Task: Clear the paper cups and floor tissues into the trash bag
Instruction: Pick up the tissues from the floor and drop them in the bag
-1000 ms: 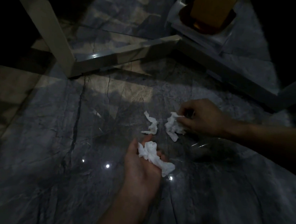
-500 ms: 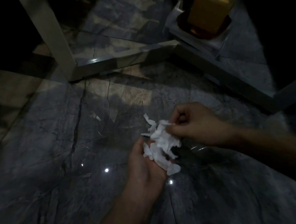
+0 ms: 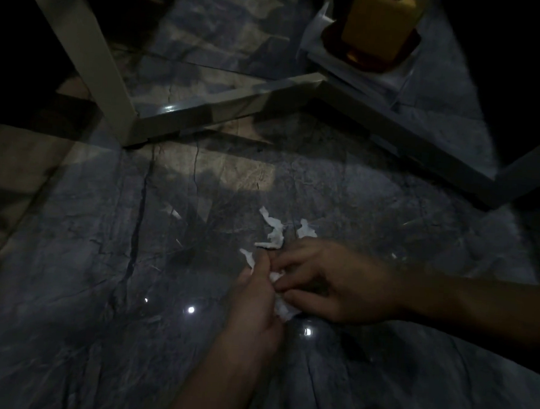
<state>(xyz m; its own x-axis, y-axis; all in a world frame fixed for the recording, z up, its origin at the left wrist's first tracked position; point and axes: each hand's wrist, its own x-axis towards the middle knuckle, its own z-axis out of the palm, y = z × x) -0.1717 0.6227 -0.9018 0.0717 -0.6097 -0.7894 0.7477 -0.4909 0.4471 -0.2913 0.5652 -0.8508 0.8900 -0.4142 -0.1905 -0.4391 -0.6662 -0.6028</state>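
My left hand (image 3: 254, 300) is cupped palm up just above the dark marble floor (image 3: 101, 289), closed around a wad of white tissues (image 3: 283, 309). My right hand (image 3: 330, 279) lies over that wad, its fingers pressing the tissue into the left palm. One crumpled white tissue (image 3: 273, 231) still lies on the floor just beyond both hands. A small white scrap (image 3: 306, 229) shows right of it, behind my right knuckles. No paper cup or trash bag is in view.
A pale table leg (image 3: 92, 57) and its floor rails (image 3: 223, 108) stand beyond the tissues. A yellow block on a dark dish (image 3: 376, 22) rests on a low clear shelf at the upper right. The scene is dim.
My right hand picked a tissue off the floor, carried it left and pushed it into my left palm on top of the tissue held there. Both hands now close together around the wad.
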